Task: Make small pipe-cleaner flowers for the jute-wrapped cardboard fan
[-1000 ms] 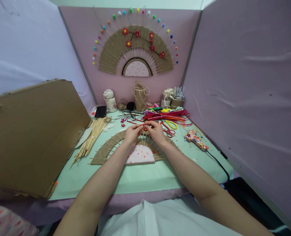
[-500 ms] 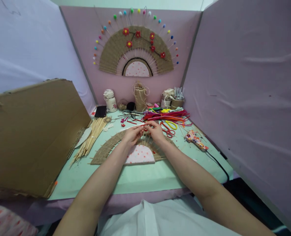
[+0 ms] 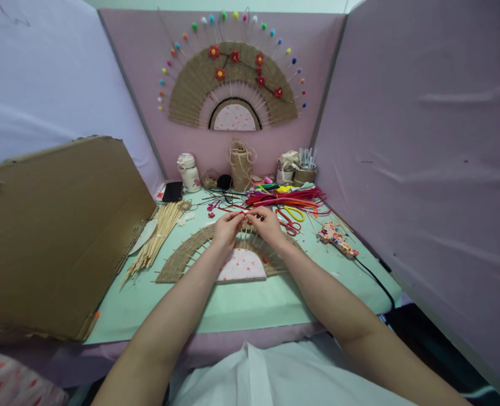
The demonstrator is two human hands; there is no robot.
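Observation:
Above the top of a twine-woven fan (image 3: 182,256), my left hand (image 3: 228,230) and my right hand (image 3: 266,224) meet fingertip to fingertip. Both pinch a thin red pipe cleaner (image 3: 231,211), whose loose end trails off to the left; its shape between the fingers is too small to make out. The fan lies flat on the table, with a pink-dotted white half-circle (image 3: 243,265) at its base and thin sticks showing through gaps. My hands and forearms hide part of its weave. Small red flowers (image 3: 211,215) lie just left of the hands.
Red scissors (image 3: 291,227) and a pipe cleaner bundle (image 3: 290,198) lie beyond my right hand. A patterned glue gun (image 3: 337,241) with a black cord lies right. Bamboo sticks (image 3: 159,231) and a cardboard sheet (image 3: 63,237) are left. A twine spool (image 3: 241,166) stands behind; a finished fan (image 3: 190,93) hangs above.
My left fingers have shifted slightly and straightened up at the pinch, and the red strand now shows to their left. The view has tilted a little; the fan has not moved.

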